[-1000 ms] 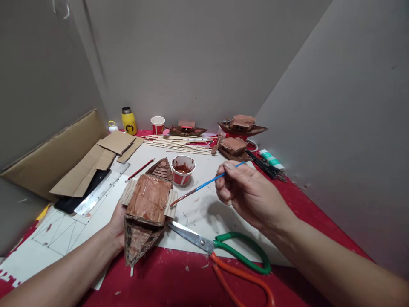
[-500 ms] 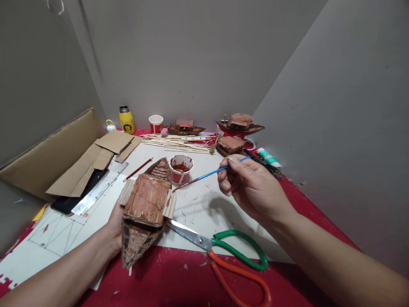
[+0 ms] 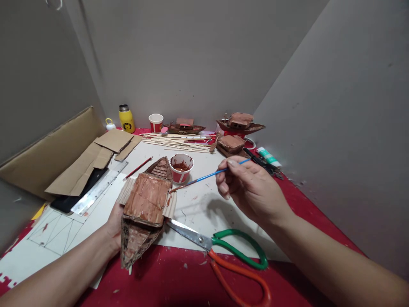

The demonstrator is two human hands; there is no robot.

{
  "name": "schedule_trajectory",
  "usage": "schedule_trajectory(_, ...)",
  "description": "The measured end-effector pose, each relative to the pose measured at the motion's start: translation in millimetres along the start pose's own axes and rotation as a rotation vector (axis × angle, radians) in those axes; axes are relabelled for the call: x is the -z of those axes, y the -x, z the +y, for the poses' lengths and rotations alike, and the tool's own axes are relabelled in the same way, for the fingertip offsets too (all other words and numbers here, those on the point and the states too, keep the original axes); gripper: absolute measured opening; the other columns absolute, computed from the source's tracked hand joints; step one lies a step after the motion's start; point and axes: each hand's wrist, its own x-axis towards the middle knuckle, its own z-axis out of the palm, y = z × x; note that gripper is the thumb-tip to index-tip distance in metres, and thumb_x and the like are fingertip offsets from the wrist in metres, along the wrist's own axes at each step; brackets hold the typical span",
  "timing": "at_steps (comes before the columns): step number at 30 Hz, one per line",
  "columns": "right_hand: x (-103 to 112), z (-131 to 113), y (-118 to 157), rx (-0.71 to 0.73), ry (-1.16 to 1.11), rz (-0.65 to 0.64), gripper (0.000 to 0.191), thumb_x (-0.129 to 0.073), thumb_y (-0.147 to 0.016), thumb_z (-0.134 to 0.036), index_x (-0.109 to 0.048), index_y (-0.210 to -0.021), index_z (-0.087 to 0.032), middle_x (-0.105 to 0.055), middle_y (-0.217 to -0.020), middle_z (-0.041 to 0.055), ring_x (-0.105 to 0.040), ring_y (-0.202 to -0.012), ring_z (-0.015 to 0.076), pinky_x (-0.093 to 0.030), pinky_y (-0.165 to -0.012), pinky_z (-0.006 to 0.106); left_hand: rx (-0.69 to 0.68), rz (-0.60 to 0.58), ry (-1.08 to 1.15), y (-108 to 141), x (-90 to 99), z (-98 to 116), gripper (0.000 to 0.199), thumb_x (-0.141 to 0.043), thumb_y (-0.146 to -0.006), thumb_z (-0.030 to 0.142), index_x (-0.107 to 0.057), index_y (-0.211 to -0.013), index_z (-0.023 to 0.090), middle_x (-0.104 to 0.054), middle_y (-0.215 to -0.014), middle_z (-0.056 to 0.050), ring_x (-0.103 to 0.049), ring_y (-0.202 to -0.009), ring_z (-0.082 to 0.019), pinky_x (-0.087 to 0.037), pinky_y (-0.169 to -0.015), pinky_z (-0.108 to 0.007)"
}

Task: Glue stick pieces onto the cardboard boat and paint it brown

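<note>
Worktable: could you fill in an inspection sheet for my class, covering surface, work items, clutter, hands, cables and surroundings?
Surface: red covering with small scraps, partly under white paper.
Work items: brown model boat; paintbrush; paint-smeared cup.
Clutter: scissors close to the boat; ruler, pencil, cardboard pieces, thin sticks, yellow bottle.
Hands: left hand holds the boat; right hand holds the paintbrush, its tip at the boat's side.
Cables: none clearly seen; a pale loop at upper left is unclear.
Surroundings: grey walls; other brown models toward the back.
</note>
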Motion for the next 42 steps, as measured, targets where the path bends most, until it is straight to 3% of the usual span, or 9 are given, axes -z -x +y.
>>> schedule_trajectory(5, 5, 0, 1, 0.032, 0.000, 0.031, 0.030, -0.084, -0.073, -0.044, -0.069, -0.076, -0.019, -0.067, -0.060, -0.0022, -0.058, -0.046, 0.0077, -0.048, -0.040, 0.016, -0.017, 0.012, -0.031, 0, -2.3, -1, 0.060, -0.027, -0.099, 0.043, -0.071, -0.073, 0.011, -0.074, -0.060, -0.015, -0.070, -0.048, -0.028, -0.060, -0.049, -0.041)
schedule_trajectory(10, -1, 0, 11, -0.027, 0.033, -0.048, 0.032, -0.082, -0.074, -0.049, -0.068, -0.077, -0.020, -0.067, -0.061, -0.0015, -0.058, -0.044, 0.0087, -0.048, -0.040, 0.018, -0.053, 0.046, -0.061, -1, -3.9, -1, 0.057, -0.028, -0.099, 0.043, -0.073, -0.087, 0.009, -0.075, -0.064, -0.015, -0.069, -0.046, -0.029, -0.058, -0.044, -0.042)
schedule_trajectory(14, 0, 1, 7, 0.022, 0.061, -0.046, 0.031, -0.080, -0.078, -0.048, -0.067, -0.078, -0.020, -0.067, -0.062, -0.0016, -0.059, -0.046, 0.0087, -0.049, -0.041, 0.018, -0.057, 0.047, -0.043, -2, -1.5, -1, 0.050, -0.032, -0.098, 0.038, -0.073, -0.097, 0.009, -0.077, -0.070, -0.016, -0.071, -0.050, -0.030, -0.059, -0.047, -0.043)
schedule_trajectory(19, 6, -2, 2, 0.082, 0.066, 0.016, 0.029, -0.082, -0.076, -0.045, -0.068, -0.078, -0.020, -0.067, -0.063, -0.0024, -0.059, -0.048, 0.0080, -0.048, -0.042, 0.016, -0.057, 0.011, 0.005, -2, 0.3, -1, 0.045, -0.036, -0.097, 0.037, -0.073, -0.096, 0.012, -0.079, -0.077, -0.014, -0.073, -0.056, -0.030, -0.061, -0.051, -0.045)
schedule_trajectory(23, 4, -3, 10, 0.045, 0.047, -0.031, 0.029, -0.081, -0.077, -0.046, -0.069, -0.078, -0.020, -0.068, -0.062, -0.0018, -0.060, -0.046, 0.0080, -0.049, -0.041, 0.016, -0.062, 0.092, -0.034, 1, -6.5, -1, 0.051, -0.030, -0.099, 0.037, -0.074, -0.096, 0.010, -0.078, -0.072, -0.015, -0.070, -0.049, -0.028, -0.060, -0.046, -0.040)
schedule_trajectory(27, 2, -1, 14, 0.037, 0.054, -0.069, 0.028, -0.079, -0.079, -0.046, -0.070, -0.079, -0.020, -0.069, -0.063, -0.0009, -0.061, -0.046, 0.0089, -0.049, -0.041, 0.017, -0.075, 0.080, -0.062, 2, -9.5, -1, 0.052, -0.028, -0.099, 0.036, -0.073, -0.105, 0.010, -0.078, -0.073, -0.016, -0.069, -0.046, -0.028, -0.058, -0.042, -0.040)
schedule_trajectory(31, 5, -3, 11, 0.100, 0.081, -0.012, 0.027, -0.080, -0.079, -0.045, -0.071, -0.078, -0.020, -0.069, -0.064, -0.0006, -0.060, -0.049, 0.0094, -0.050, -0.042, 0.018, -0.077, 0.094, 0.011, 1, -5.0, -1, 0.048, -0.032, -0.098, 0.032, -0.074, -0.098, 0.010, -0.076, -0.066, -0.014, -0.071, -0.050, -0.029, -0.060, -0.047, -0.040)
schedule_trajectory(37, 5, -6, 18, 0.090, 0.087, -0.039, 0.024, -0.078, -0.081, -0.045, -0.071, -0.080, -0.022, -0.069, -0.064, -0.0009, -0.060, -0.048, 0.0102, -0.050, -0.041, 0.019, -0.025, -0.013, 0.036, -1, 1.1, -2, 0.043, -0.039, -0.095, 0.034, -0.075, -0.091, 0.012, -0.076, -0.067, -0.014, -0.071, -0.050, -0.030, -0.060, -0.048, -0.043)
schedule_trajectory(42, 4, -5, 18, 0.111, 0.114, -0.079, 0.022, -0.076, -0.084, -0.043, -0.073, -0.082, -0.021, -0.070, -0.066, 0.0004, -0.063, -0.051, 0.0112, -0.051, -0.043, 0.020, -0.062, 0.059, -0.012, 1, -4.0, -2, 0.046, -0.033, -0.096, 0.030, -0.074, -0.100, 0.010, -0.078, -0.074, -0.015, -0.071, -0.053, -0.029, -0.060, -0.049, -0.043)
